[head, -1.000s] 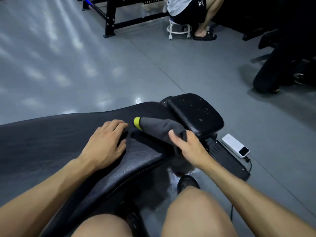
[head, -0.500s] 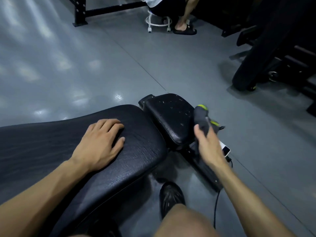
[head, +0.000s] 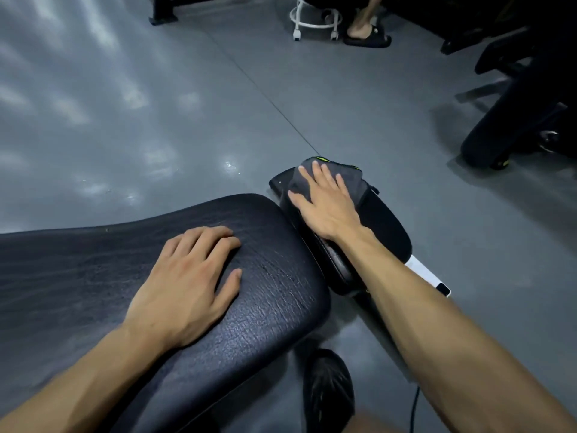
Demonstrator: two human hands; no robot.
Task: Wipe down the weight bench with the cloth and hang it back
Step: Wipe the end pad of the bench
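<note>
Right hand [head: 327, 203] pressing cloth [head: 349, 178] flat, fingers straight, on small pad [head: 387, 226] at 1 o'clock, left hand [head: 187, 282] resting flat, relaxed, on bench [head: 271, 295], centre, white device [head: 431, 276] lying at 3 o'clock

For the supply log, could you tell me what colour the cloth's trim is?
The cloth is dark grey with bright yellow-green trim, seen in the head view.

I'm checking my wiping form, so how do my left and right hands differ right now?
The left hand rests bare on the long back pad; the right hand presses the grey cloth onto the small seat pad. The left sits nearer the body, the right reaches farther. Both lie palm down, fingers straight.
</note>
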